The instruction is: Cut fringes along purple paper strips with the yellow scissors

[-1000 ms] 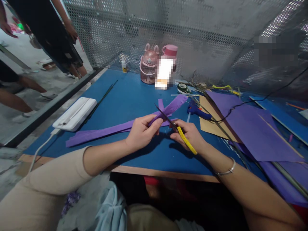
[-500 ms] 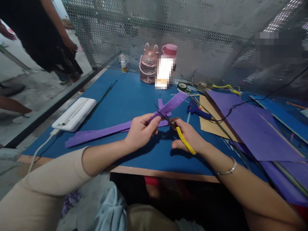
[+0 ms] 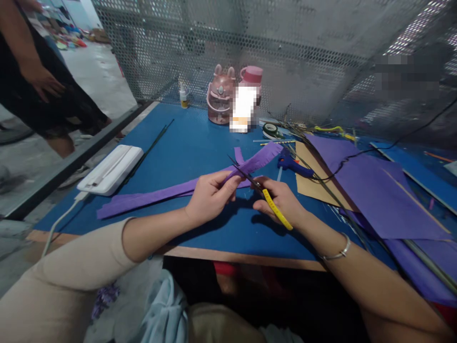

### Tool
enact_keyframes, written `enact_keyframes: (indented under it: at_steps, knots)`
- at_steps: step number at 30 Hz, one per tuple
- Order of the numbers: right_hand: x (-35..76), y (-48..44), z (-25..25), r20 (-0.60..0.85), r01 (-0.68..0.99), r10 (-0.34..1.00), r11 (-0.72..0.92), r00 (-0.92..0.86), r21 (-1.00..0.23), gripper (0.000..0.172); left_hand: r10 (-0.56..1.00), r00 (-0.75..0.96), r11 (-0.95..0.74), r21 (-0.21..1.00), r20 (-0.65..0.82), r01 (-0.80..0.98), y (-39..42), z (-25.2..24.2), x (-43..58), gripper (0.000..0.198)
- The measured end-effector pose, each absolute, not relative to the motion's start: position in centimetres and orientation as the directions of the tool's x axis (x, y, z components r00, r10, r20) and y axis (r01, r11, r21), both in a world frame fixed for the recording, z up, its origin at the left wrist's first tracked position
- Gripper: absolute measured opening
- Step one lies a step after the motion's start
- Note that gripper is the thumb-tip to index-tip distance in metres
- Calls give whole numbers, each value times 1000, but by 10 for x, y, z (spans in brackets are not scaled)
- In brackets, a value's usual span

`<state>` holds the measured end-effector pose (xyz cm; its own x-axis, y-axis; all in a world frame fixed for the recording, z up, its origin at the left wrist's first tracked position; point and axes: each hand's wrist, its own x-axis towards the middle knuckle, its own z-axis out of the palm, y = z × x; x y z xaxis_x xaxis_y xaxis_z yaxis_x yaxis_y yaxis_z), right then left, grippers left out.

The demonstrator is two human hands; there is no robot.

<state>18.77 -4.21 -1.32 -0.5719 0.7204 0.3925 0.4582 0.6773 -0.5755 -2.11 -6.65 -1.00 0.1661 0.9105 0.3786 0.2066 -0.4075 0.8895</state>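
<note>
My left hand [image 3: 213,196] pinches a purple paper strip [image 3: 262,158], whose fringed-looking far end points up and to the right. In my right hand [image 3: 280,202] is a pair of scissors [image 3: 272,207] with yellow handles and dark blades. The blades lie across the strip beside my left fingertips; whether they are cutting cannot be told. Beneath my hands, more purple strips [image 3: 143,201] lie on the blue table [image 3: 200,147], running out to the left. A short purple piece [image 3: 238,154] sits behind the held strip.
A blue glue gun [image 3: 294,166], green tape roll [image 3: 272,130] and purple sheets [image 3: 378,183] lie to the right. A white power bank [image 3: 110,170] with a cable is on the left. Pink bottles [image 3: 220,97] and a blurred bright phone-like screen [image 3: 244,107] stand behind. A person [image 3: 39,81] is beyond the left edge.
The held strip's free end has shifted slightly right and down, and the scissors have moved a little the same way. The person at the left has moved further left.
</note>
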Motion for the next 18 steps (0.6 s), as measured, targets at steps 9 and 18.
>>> enact_keyframes:
  at_steps: [9,18]
  knots:
    - [186,-42,-13,394,511,755,649,-524,-563,33,937,199,-304,950,286,67,-66,-14,-19,37]
    - [185,-41,-11,419,504,749,659,-514,-559,26,950,175,-270,962,260,38,-65,-12,-18,29]
